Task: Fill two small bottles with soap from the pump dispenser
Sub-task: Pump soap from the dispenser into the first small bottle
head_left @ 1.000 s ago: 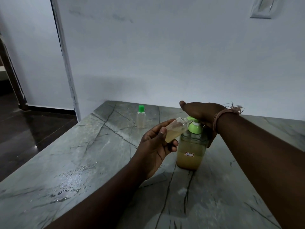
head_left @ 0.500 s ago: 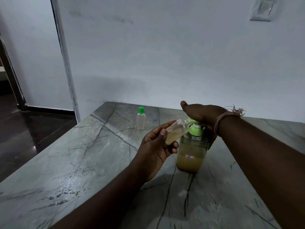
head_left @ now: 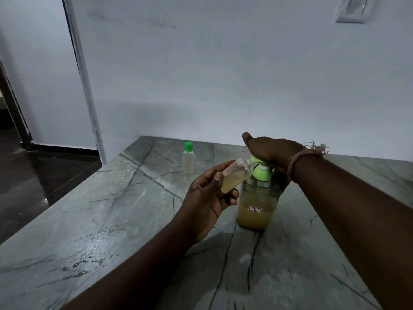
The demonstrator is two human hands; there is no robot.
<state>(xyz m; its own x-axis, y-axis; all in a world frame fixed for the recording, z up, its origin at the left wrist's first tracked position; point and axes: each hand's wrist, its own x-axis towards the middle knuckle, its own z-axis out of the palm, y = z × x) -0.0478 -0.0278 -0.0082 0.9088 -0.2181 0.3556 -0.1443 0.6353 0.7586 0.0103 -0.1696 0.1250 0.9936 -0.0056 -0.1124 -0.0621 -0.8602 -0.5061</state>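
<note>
A clear pump dispenser point(head_left: 256, 209) with a green pump top, about half full of yellowish soap, stands on the grey marble counter point(head_left: 125, 220). My right hand point(head_left: 268, 153) lies flat on the pump head, palm down, fingers straight. My left hand point(head_left: 210, 200) grips a small clear bottle point(head_left: 235, 176), tilted, its open mouth at the pump's nozzle; it holds some yellowish soap. A second small bottle point(head_left: 188, 161) with a green cap stands upright farther back, to the left of the dispenser.
Water drops point(head_left: 93, 249) lie on the counter at the near left. The counter's left edge drops to a dark floor point(head_left: 33, 175). A pale wall rises behind the counter, with a switch plate point(head_left: 350, 10) at the top right.
The pump head has risen slightly under my right hand. The tilted bottle stays at the nozzle in my left hand.
</note>
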